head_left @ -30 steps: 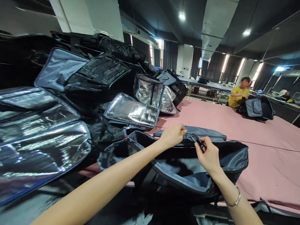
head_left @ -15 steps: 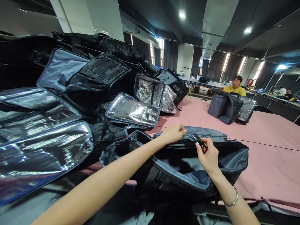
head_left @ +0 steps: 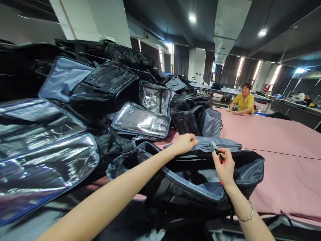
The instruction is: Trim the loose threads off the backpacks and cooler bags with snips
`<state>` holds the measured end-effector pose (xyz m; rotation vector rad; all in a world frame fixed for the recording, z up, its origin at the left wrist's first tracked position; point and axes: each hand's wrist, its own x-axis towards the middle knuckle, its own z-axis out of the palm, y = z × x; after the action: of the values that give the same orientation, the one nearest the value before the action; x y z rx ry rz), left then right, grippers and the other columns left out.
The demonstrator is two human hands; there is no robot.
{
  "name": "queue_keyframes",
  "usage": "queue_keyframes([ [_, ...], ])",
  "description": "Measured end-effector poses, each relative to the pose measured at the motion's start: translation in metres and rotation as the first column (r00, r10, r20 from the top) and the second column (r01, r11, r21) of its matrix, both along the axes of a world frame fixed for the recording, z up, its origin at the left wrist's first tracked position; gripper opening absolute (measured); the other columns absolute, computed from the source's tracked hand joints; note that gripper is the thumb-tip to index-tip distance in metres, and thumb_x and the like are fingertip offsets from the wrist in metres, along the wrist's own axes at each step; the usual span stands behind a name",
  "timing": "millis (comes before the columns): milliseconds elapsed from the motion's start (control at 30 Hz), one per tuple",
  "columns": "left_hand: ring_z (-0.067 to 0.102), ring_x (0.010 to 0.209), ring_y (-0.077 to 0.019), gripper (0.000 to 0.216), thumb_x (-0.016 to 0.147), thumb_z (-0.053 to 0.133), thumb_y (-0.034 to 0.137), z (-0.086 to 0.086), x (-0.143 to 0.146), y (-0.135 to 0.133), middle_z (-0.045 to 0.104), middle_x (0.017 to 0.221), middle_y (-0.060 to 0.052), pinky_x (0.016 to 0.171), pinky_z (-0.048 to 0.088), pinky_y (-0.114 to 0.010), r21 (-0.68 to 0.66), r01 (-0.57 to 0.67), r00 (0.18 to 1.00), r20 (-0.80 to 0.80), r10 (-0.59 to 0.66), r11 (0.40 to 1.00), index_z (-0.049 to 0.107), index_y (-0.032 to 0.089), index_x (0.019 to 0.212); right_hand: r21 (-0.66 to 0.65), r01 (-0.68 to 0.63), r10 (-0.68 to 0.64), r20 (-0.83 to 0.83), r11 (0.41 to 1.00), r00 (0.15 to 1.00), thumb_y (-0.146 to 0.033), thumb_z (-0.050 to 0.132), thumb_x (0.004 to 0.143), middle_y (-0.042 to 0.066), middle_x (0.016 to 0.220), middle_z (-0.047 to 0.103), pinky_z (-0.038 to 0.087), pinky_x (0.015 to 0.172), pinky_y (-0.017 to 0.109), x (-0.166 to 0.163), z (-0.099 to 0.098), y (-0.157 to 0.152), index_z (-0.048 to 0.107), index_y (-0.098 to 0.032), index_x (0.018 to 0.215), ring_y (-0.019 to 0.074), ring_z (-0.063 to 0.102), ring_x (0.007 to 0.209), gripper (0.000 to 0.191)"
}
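Note:
An open dark bag with grey-blue lining [head_left: 205, 187] lies in front of me on the pink table [head_left: 276, 160]. My left hand [head_left: 184, 144] is closed, pinching the far rim of the bag. My right hand [head_left: 224, 167] is closed round small thread snips [head_left: 216, 151] with a red handle, their blades pointing up-left toward the same rim, close to my left hand.
A big heap of black bags with silver foil linings [head_left: 140, 118] fills the left side. Another black bag [head_left: 193, 117] sits just beyond mine. A person in a yellow shirt [head_left: 244, 102] leans on the far end of the table. More tables stand behind.
A black bag slid from the person in yellow across the table and now rests against the heap near me. My hands stayed at the rim; the snips tilted slightly.

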<state>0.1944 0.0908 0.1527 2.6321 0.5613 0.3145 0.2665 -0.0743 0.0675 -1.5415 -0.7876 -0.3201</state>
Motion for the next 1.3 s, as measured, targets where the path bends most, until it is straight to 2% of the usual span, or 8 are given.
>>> queue_keyframes([
  [133,0.056,0.072,-0.0167,0.021,0.08,0.044,0.031,-0.004,0.0,0.001,0.063,0.074,-0.003,0.063,0.037,-0.024,0.001,0.003,1.0,0.023,-0.003,1.0,0.057,0.018,0.071,-0.125,-0.007,0.023,0.13,0.992,0.991,-0.036,0.054,0.08,0.0,0.073,0.059,0.045,0.056,0.021,-0.002,0.0,-0.002,0.054,-0.018,0.092,0.0092,0.051,0.055,0.022],
  [300,0.054,0.066,-0.0156,0.021,0.08,0.044,0.031,-0.005,-0.001,0.0,0.06,0.068,-0.002,0.058,0.034,-0.024,0.023,-0.003,0.999,0.034,0.002,1.0,0.057,0.018,0.069,-0.177,0.004,0.032,0.2,0.984,0.979,-0.036,0.052,0.081,0.0,0.072,0.058,0.045,0.055,0.021,0.0,0.002,-0.005,0.055,-0.018,0.092,0.009,0.049,0.053,0.021],
  [700,0.052,0.061,-0.0138,0.019,0.08,0.047,0.029,-0.002,-0.003,-0.002,0.057,0.062,0.001,0.054,0.032,-0.023,0.022,0.03,0.998,0.048,-0.031,0.999,0.059,0.018,0.07,-0.11,-0.008,0.022,0.121,0.994,0.992,-0.038,0.053,0.081,0.0,0.071,0.06,0.046,0.056,0.022,-0.001,0.001,-0.001,0.054,-0.018,0.092,0.0103,0.053,0.055,0.023],
  [767,0.053,0.064,-0.0135,0.015,0.079,0.049,0.027,-0.002,-0.004,-0.003,0.059,0.067,0.001,0.058,0.035,-0.023,0.07,0.071,0.987,0.139,-0.08,0.995,0.061,0.019,0.074,-0.082,-0.011,0.018,0.088,0.997,0.996,-0.038,0.054,0.08,-0.001,0.069,0.06,0.045,0.055,0.022,-0.001,0.001,-0.001,0.054,-0.018,0.091,0.0104,0.053,0.055,0.023],
  [867,0.054,0.077,-0.0141,0.011,0.079,0.053,0.025,-0.003,-0.007,-0.004,0.062,0.078,0.0,0.071,0.038,-0.024,0.233,0.188,0.927,0.28,-0.251,0.954,0.063,0.02,0.078,-0.033,-0.009,0.01,0.037,0.999,0.999,-0.038,0.055,0.079,-0.001,0.068,0.06,0.045,0.056,0.022,-0.002,0.002,-0.001,0.053,-0.018,0.091,0.011,0.054,0.056,0.024],
  [1000,0.054,0.085,-0.0154,0.015,0.082,0.053,0.027,-0.004,-0.004,-0.006,0.064,0.089,-0.002,0.076,0.037,-0.027,0.433,0.304,0.879,0.216,-0.425,0.849,0.066,0.025,0.087,0.022,-0.002,0.003,-0.018,1.0,1.0,-0.04,0.056,0.078,0.002,0.073,0.063,0.046,0.059,0.024,0.0,0.001,0.0,0.054,-0.017,0.091,0.0129,0.058,0.062,0.027],
  [1200,0.054,0.079,-0.0147,0.019,0.085,0.046,0.025,-0.002,0.005,-0.011,0.061,0.084,-0.004,0.067,0.035,-0.027,0.581,0.314,0.897,0.077,-0.435,0.751,0.065,0.022,0.083,0.014,-0.007,0.007,-0.036,1.0,0.999,-0.041,0.056,0.077,0.002,0.072,0.063,0.045,0.058,0.024,0.003,0.001,0.001,0.054,-0.017,0.09,0.0129,0.057,0.061,0.027],
  [1300,0.055,0.075,-0.0152,0.021,0.087,0.041,0.024,-0.006,0.006,-0.01,0.059,0.083,-0.005,0.065,0.038,-0.026,0.571,0.256,0.913,0.124,-0.389,0.78,0.06,0.018,0.082,-0.025,-0.014,0.013,-0.031,1.0,0.999,-0.041,0.054,0.079,-0.001,0.067,0.061,0.043,0.055,0.022,0.004,0.005,0.0,0.053,-0.018,0.088,0.0116,0.054,0.056,0.025],
])
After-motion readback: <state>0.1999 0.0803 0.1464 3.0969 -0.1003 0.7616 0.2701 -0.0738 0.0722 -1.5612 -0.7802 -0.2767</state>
